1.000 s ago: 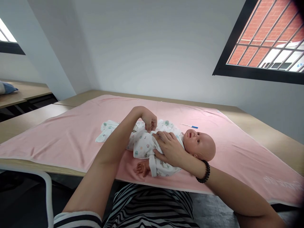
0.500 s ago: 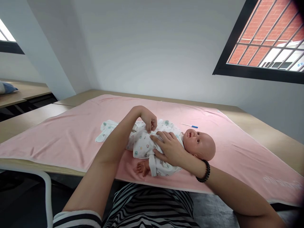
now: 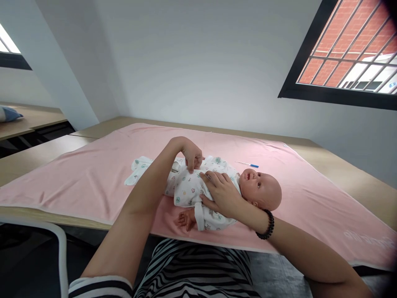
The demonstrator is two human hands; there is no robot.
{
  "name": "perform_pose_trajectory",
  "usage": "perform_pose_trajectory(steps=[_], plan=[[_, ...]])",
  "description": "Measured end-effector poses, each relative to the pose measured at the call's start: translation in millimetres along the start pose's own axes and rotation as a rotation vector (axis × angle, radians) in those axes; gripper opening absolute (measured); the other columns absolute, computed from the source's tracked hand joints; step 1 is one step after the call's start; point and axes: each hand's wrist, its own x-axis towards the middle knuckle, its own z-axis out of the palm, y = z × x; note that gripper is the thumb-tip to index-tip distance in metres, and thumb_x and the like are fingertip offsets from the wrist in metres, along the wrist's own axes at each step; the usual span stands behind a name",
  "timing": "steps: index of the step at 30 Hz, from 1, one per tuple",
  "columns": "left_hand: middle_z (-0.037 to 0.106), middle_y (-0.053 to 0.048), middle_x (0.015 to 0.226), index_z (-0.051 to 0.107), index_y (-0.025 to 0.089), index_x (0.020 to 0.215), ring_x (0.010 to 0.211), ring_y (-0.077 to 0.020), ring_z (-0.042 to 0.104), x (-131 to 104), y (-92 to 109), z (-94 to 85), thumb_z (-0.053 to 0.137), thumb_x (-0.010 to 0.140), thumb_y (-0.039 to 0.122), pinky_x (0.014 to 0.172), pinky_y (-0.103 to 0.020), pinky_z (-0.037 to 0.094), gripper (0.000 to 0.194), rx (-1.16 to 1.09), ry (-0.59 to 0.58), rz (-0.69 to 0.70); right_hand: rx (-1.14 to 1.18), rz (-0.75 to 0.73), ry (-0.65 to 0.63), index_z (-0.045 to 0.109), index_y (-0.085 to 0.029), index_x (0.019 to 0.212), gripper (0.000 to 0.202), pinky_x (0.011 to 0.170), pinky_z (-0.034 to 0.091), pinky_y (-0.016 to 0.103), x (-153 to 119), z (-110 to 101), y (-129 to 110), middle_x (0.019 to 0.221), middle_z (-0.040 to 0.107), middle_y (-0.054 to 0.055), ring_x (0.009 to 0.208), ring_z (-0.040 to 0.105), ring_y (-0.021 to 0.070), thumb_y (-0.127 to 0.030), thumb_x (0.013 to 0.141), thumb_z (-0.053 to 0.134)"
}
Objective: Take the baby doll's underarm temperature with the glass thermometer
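A baby doll (image 3: 263,189) in a white printed romper (image 3: 186,188) lies on its back on a pink blanket (image 3: 93,174), head to the right. My left hand (image 3: 192,156) is bent over the doll's belly, its fingertips pinching the romper fabric. My right hand (image 3: 221,192), with a black bead bracelet at the wrist, lies flat on the doll's chest and holds the cloth down. The doll's bare hand (image 3: 185,218) sticks out of a sleeve near the blanket's front edge.
A thin white and blue thermometer-like stick (image 3: 248,164) lies on the blanket behind the doll. The blanket covers a wooden table (image 3: 347,165) against a grey wall. A chair's white frame (image 3: 60,244) stands at the lower left. A barred window is at the upper right.
My left hand has shifted slightly left and up along the romper front. My right hand stays flat on the doll's chest.
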Motion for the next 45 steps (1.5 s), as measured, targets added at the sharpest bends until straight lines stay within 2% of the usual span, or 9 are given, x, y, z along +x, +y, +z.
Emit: perform_pose_trajectory(steps=[3,6,11,15,18,22,28,37,45], plan=[[0.075,-0.006,0.096,0.075,0.019,0.086,0.094,-0.0248,0.068,-3.0,1.7,-0.6,0.084,0.056,0.037,0.080,-0.033,0.054,0.036,-0.015,-0.009,-0.083,0.005,-0.004,0.031,0.041,-0.004,0.150,0.066,0.101,0.041,0.052,-0.2,1.0,0.7,0.139,0.052,0.022,0.123,0.048,0.0354,-0.047,0.101,0.046],[0.076,-0.007,0.096,0.075,0.019,0.086,0.094,-0.0249,0.069,-4.4,0.0,-0.9,0.084,0.054,0.034,0.081,-0.033,0.055,0.036,-0.033,-0.002,-0.125,0.038,-0.029,0.085,0.048,-0.004,0.143,0.058,0.099,0.043,0.050,0.1,1.2,1.4,0.135,0.056,0.021,0.120,0.050,0.0338,-0.043,0.099,0.050],[0.076,-0.006,0.092,0.076,0.020,0.082,0.092,-0.0243,0.069,-6.5,-3.1,-0.8,0.085,0.054,0.036,0.080,-0.033,0.056,0.033,-0.036,0.032,-0.100,0.062,-0.179,0.294,0.064,-0.009,0.115,0.027,0.088,0.048,0.043,-0.9,4.4,2.2,0.110,0.068,0.014,0.100,0.058,0.0263,-0.026,0.099,0.051],[0.075,-0.006,0.092,0.076,0.020,0.083,0.094,-0.0247,0.067,-6.5,0.3,-0.1,0.086,0.053,0.036,0.082,-0.032,0.055,0.035,-0.026,0.029,-0.116,0.043,-0.289,0.364,0.066,-0.012,0.103,0.018,0.079,0.051,0.039,-1.6,6.5,2.5,0.098,0.069,0.012,0.091,0.059,0.0233,-0.021,0.098,0.052],[0.075,-0.005,0.097,0.076,0.021,0.088,0.094,-0.0245,0.066,-4.5,0.3,0.0,0.084,0.058,0.042,0.085,-0.033,0.053,0.037,-0.013,0.039,-0.050,0.067,-0.322,0.355,0.065,-0.010,0.110,0.021,0.082,0.052,0.039,-0.8,4.8,2.8,0.103,0.068,0.014,0.096,0.060,0.0236,-0.020,0.098,0.052],[0.075,-0.003,0.093,0.073,0.021,0.093,0.087,-0.0216,0.065,-0.9,-4.5,-0.5,0.081,0.066,0.046,0.080,-0.031,0.051,0.036,0.004,0.008,0.093,0.096,-0.306,0.306,0.063,-0.009,0.120,0.027,0.088,0.052,0.041,-0.1,2.8,3.5,0.113,0.068,0.015,0.102,0.059,0.0245,-0.020,0.098,0.051],[0.066,0.001,0.075,0.066,0.020,0.076,0.074,-0.0168,0.056,-2.3,-2.8,0.5,0.079,0.071,0.045,0.076,-0.028,0.046,0.028,-0.020,0.001,0.207,0.106,-0.283,0.267,0.062,-0.010,0.122,0.029,0.090,0.052,0.042,-0.4,4.9,3.9,0.116,0.067,0.015,0.105,0.058,0.0254,-0.021,0.099,0.049],[0.063,0.002,0.073,0.066,0.020,0.078,0.072,-0.0158,0.054,-7.5,3.3,1.2,0.081,0.072,0.046,0.074,-0.028,0.045,0.031,-0.030,-0.005,0.245,0.112,-0.235,0.251,0.059,-0.008,0.128,0.033,0.096,0.050,0.045,-0.1,1.9,1.6,0.125,0.066,0.017,0.115,0.058,0.0281,-0.021,0.099,0.048],[0.062,0.002,0.071,0.066,0.021,0.080,0.072,-0.0159,0.054,-6.6,1.1,0.7,0.080,0.072,0.046,0.074,-0.027,0.045,0.030,-0.023,-0.004,0.251,0.103,-0.162,0.142,0.054,-0.006,0.136,0.041,0.102,0.048,0.047,0.6,-1.3,0.0,0.142,0.056,0.020,0.129,0.051,0.0316,-0.025,0.101,0.045]])
